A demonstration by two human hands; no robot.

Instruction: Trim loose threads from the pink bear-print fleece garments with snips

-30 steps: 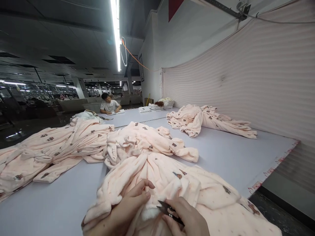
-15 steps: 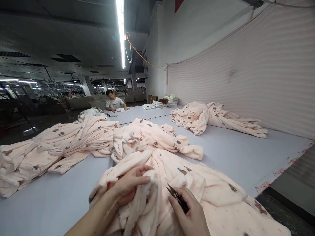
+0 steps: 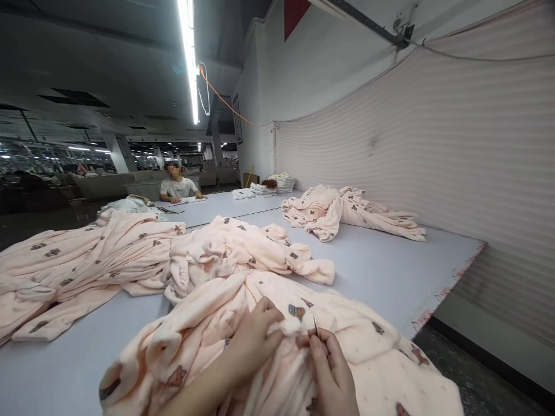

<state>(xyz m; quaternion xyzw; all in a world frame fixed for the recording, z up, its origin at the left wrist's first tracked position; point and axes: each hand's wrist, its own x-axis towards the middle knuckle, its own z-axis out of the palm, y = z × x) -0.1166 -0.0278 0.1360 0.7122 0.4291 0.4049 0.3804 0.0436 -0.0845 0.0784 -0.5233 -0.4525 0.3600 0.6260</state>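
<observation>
A pale pink plush garment (image 3: 364, 346) with printed bear figures lies heaped in front of me. My left hand (image 3: 260, 329) is closed on a fold of it near the middle, fingers curled over the cloth. Just to the right, my right hand (image 3: 332, 370) holds small black thread snips, of which only the dark pointed tip (image 3: 315, 327) shows above the fingers. Its thumb and index finger are pinched together at the edge of the raised fold. The rest of the snips is hidden in the palm.
More pink plush garments lie at the left (image 3: 87, 260), just beyond the middle (image 3: 234, 248) and at the far right (image 3: 321, 211) of the pale table (image 3: 381, 271). Folded white stacks (image 3: 260, 189) stand at the back. A person (image 3: 178, 186) sits at the far end.
My right hand has turned the snips upright and come in close to my left hand at the cloth. My left hand has moved onto a different part of the fold. The view has swung right.
</observation>
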